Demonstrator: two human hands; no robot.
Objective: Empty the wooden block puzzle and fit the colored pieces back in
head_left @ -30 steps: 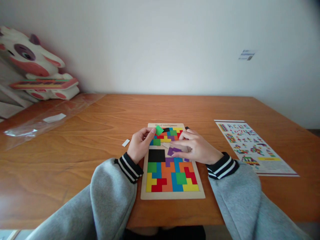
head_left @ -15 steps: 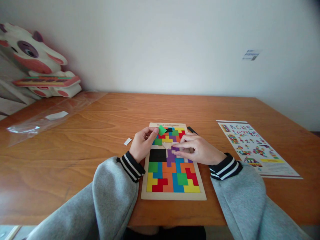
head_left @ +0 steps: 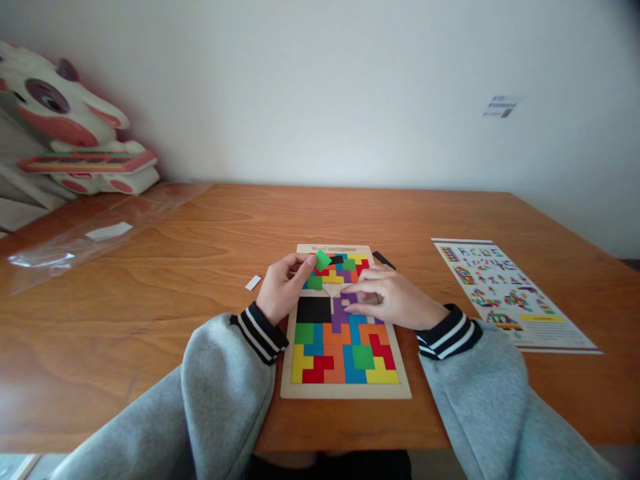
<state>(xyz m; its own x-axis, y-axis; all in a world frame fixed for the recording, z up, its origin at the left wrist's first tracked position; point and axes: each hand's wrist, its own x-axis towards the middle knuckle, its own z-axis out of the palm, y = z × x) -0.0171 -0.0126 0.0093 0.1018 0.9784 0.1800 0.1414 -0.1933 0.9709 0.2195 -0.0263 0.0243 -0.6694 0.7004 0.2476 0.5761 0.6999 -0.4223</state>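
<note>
My left hand [head_left: 283, 283] pinches a green puzzle piece [head_left: 323, 261] between thumb and fingers, above the upper left of a wooden puzzle board [head_left: 345, 391]. Over the board's right side is my right hand [head_left: 387, 295], its thumb and fingers apart and the fingertips at the purple pieces [head_left: 341, 317]. No piece shows between those fingertips. Red, yellow, blue, orange and green flat pieces fill the lower part of the board. A black piece [head_left: 314, 310] lies at its left middle, and a bare pale patch [head_left: 331, 289] shows above that.
A small white piece [head_left: 253, 283] lies left of the board, and a black piece [head_left: 384, 260] pokes out behind my right hand. To the right is a printed pattern sheet [head_left: 505, 287]. A clear plastic bag [head_left: 65, 257] and a cow-shaped toy keyboard [head_left: 95, 167] are at the left.
The view has shifted slightly. My left hand still holds the green piece in nearly the same place, and my right hand's fingers have moved only a little over the purple pieces.
</note>
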